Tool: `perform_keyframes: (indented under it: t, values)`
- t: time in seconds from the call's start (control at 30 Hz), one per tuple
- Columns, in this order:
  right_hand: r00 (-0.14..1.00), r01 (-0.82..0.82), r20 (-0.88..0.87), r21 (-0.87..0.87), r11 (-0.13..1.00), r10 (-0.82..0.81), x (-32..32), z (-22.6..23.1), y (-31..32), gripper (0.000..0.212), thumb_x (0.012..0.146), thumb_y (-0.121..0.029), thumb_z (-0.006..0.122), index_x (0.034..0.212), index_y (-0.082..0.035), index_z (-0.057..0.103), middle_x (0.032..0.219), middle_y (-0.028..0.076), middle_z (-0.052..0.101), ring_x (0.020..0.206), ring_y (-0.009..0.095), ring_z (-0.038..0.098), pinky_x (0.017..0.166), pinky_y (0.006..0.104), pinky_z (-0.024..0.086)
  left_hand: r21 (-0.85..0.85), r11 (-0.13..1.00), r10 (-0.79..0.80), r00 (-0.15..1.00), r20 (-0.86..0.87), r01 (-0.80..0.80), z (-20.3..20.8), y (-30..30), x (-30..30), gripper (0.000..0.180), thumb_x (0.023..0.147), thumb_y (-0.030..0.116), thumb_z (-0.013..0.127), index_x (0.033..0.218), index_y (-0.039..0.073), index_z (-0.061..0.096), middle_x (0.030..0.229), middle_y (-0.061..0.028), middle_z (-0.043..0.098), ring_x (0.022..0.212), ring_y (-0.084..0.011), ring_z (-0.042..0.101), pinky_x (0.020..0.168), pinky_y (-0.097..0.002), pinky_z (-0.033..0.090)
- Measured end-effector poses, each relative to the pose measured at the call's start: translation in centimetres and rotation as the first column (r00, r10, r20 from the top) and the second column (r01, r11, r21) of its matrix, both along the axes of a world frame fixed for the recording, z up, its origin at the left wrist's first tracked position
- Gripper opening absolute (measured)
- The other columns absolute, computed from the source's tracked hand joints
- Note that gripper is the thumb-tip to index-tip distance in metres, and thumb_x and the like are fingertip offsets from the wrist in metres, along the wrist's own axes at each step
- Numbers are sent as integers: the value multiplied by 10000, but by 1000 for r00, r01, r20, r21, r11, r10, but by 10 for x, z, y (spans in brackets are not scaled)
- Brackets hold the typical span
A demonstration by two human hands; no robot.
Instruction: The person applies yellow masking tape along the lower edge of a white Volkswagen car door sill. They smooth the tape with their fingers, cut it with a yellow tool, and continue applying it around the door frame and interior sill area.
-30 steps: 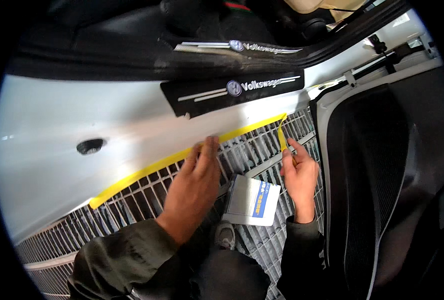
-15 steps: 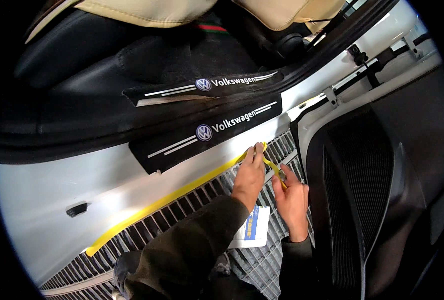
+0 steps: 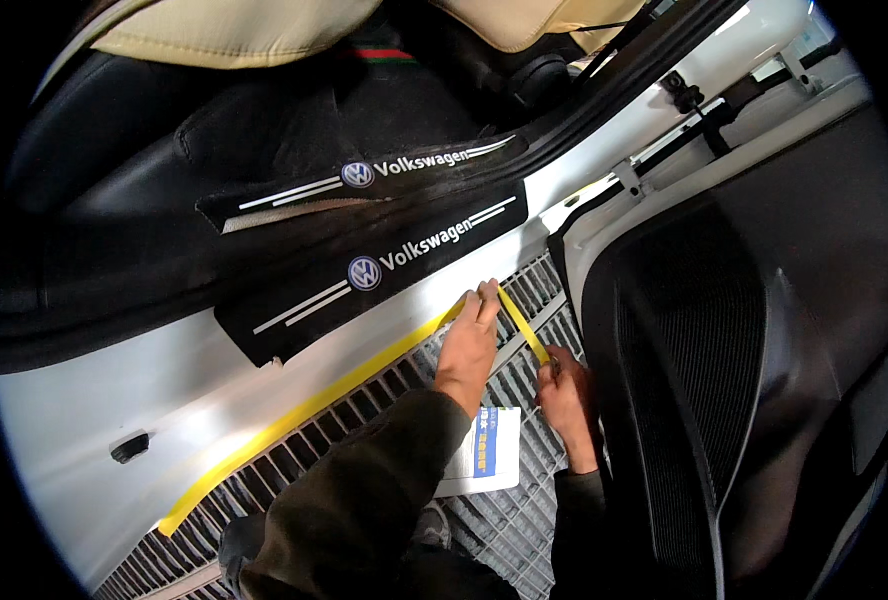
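A strip of yellow tape [image 3: 309,405] runs along the lower edge of a car's white door sill [image 3: 199,400]. Near the strip's right part, my left hand [image 3: 467,345] has its fingers bent together on the tape at the sill edge. Beyond those fingers a loose length of tape slants down, pulled straight, to my right hand [image 3: 568,405]. That hand is closed around the tape's lower end, its fingertips partly hidden. Above the strip, a black sill plate [image 3: 304,295] with white stripes lies on the white metal.
A second black plate [image 3: 309,190] sits further in, its lower edge partly lifted. To the right stands the open door [image 3: 684,350] with its dark panel. Metal floor grating [image 3: 509,530] lies below, with a white and blue package [image 3: 502,465] on it under my arms.
My right hand has drawn down and away from the left, and the curled loose tape is now straight. The left hand stays at the sill edge while the whole view has shifted slightly.
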State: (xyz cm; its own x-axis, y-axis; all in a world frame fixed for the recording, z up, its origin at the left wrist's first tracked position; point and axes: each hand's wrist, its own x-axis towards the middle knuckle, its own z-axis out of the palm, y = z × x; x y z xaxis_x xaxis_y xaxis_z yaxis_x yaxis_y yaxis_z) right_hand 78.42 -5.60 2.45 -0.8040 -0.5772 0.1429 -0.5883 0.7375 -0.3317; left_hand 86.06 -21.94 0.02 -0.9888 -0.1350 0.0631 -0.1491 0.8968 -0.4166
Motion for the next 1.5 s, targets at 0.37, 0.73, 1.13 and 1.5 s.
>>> perform_keyframes:
  t: [0.37, 0.73, 1.13, 1.5]
  values:
    - [985, 147, 104, -123, 981, -135, -5, -7, -7, 262, 951, -205, 538, 1031, 6, 670, 657, 109, 627, 549, 185, 606, 533, 338, 447, -70, 997, -6, 998, 65, 11, 9, -7, 13, 508, 968, 273, 486, 1442, 88, 487, 1574, -114, 331, 1441, -288, 261, 1163, -404, 219]
    - [784, 558, 602, -578, 595, -151, 37, -12, 18, 213, 953, -202, 600, 977, -14, 696, 589, -25, 517, 481, 32, 409, 458, 199, 276, 56, 998, -27, 965, -261, 43, -9, -9, 17, 426, 945, 243, 521, 1286, -3, 589, 1465, -207, 451, 1368, -338, 361, 1113, -422, 314]
    - [305, 454, 863, -504, 735, 403, 106, -29, -35, 252, 1006, -186, 522, 1142, 3, 618, 798, 76, 670, 642, 125, 610, 567, 241, 454, 860, -510, 338, 921, 196, 4, 24, -13, 219, 253, 953, 207, 658, 1052, -25, 635, 801, -89, 645, 718, -100, 580, 657, -273, 496]
    - [970, 85, 229, -625, 776, 77, -63, -101, -71, 367, 845, -49, 738, 1197, -57, 638, 1115, 33, 657, 952, 125, 603, 776, 259, 498, 834, -551, 477, 810, 340, -25, 25, -17, 256, 196, 939, 166, 677, 964, -26, 642, 673, -13, 530, 612, -79, 461, 563, -266, 406]
